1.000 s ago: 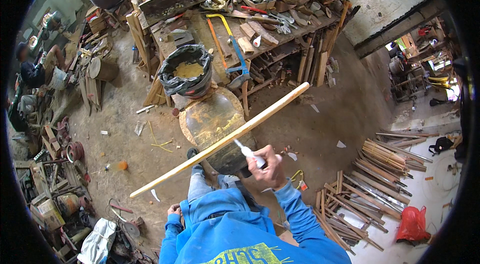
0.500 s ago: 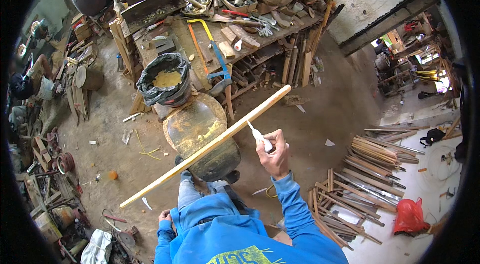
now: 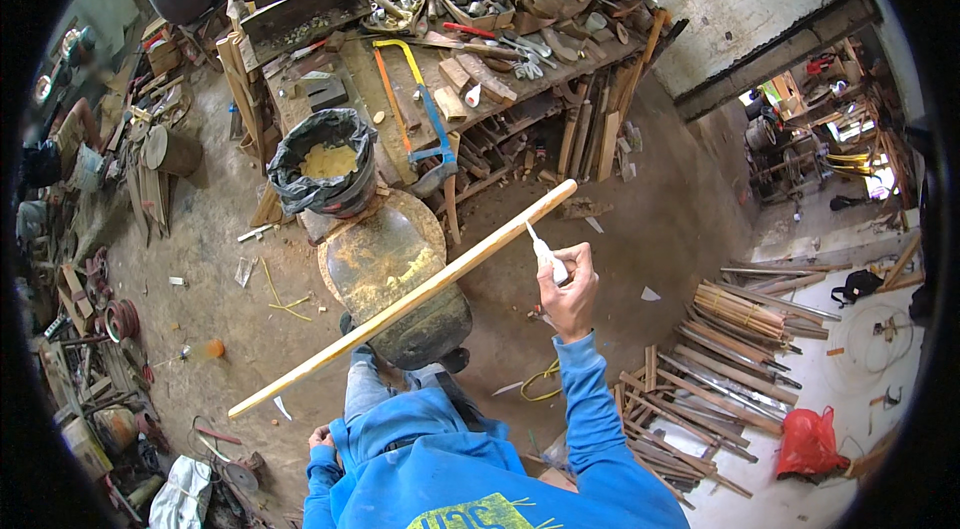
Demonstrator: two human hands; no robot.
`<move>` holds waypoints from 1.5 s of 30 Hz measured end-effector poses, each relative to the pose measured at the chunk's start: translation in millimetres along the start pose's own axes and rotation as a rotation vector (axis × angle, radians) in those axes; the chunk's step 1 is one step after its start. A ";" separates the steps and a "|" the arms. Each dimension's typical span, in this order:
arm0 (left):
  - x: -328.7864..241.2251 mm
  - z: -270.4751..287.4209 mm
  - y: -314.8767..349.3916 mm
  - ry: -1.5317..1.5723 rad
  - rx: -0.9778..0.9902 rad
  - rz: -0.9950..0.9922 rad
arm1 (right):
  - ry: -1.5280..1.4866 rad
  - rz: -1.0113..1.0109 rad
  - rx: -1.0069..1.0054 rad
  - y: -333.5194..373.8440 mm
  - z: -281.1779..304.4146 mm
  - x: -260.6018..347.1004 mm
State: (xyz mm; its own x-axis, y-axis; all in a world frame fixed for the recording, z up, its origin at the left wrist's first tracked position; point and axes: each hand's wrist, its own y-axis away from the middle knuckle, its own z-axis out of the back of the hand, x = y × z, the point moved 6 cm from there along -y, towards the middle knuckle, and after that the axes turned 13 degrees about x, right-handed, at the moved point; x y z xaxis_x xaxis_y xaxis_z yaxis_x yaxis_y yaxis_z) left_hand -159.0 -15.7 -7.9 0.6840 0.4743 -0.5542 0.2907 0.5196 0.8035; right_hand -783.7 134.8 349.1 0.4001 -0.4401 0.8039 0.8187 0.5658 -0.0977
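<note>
A long, pale wooden slat (image 3: 405, 300), smooth and straight-edged, runs on a slant from the lower left of the frame up to the centre right. Near its upper end, the right hand (image 3: 570, 287) is clenched round a small white tube (image 3: 543, 251) whose narrow nozzle points at the slat's top edge and seems to touch it. The left hand (image 3: 320, 438) sits low in the frame beside the blue hooded sweatshirt (image 3: 470, 469); it lies close to the slat's lower end, but I cannot tell whether it grips the wood or is loose.

Under the slat stands a rounded, rusty metal stand (image 3: 385, 264), its top stained yellow and brown, its dark body bulging below. Just above it in the frame is a bucket lined with a crumpled black plastic bag (image 3: 325, 164), heaped with yellowish sawdust. The long wooden desk (image 3: 330, 94) across the upper frame is cluttered with metal parts, offcuts and a blue-and-yellow hacksaw (image 3: 420, 104). A bundle of thin wooden strips (image 3: 720, 349) lies on the dirt floor at the right, near a red plastic bag (image 3: 805, 439).
</note>
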 end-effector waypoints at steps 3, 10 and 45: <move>4.0 -1.7 1.7 0.063 0.010 0.039 | 0.018 -0.018 -0.001 -4.8 5.0 -4.4; 17.9 1.7 -3.4 -0.012 0.005 0.050 | 0.034 0.005 -0.104 -24.7 22.3 -26.3; -459.5 -97.6 111.2 -1.327 -0.061 -0.695 | -2.171 -1.584 -0.028 212.4 -324.4 -210.2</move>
State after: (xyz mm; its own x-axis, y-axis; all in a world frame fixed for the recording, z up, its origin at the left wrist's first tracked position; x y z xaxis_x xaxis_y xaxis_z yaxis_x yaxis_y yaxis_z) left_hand -506.3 -106.5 314.9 0.5281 -0.8278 -0.1893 0.7989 0.4087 0.4413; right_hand -560.2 121.3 -30.9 -0.7088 0.5133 -0.4838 0.0181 0.6989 0.7150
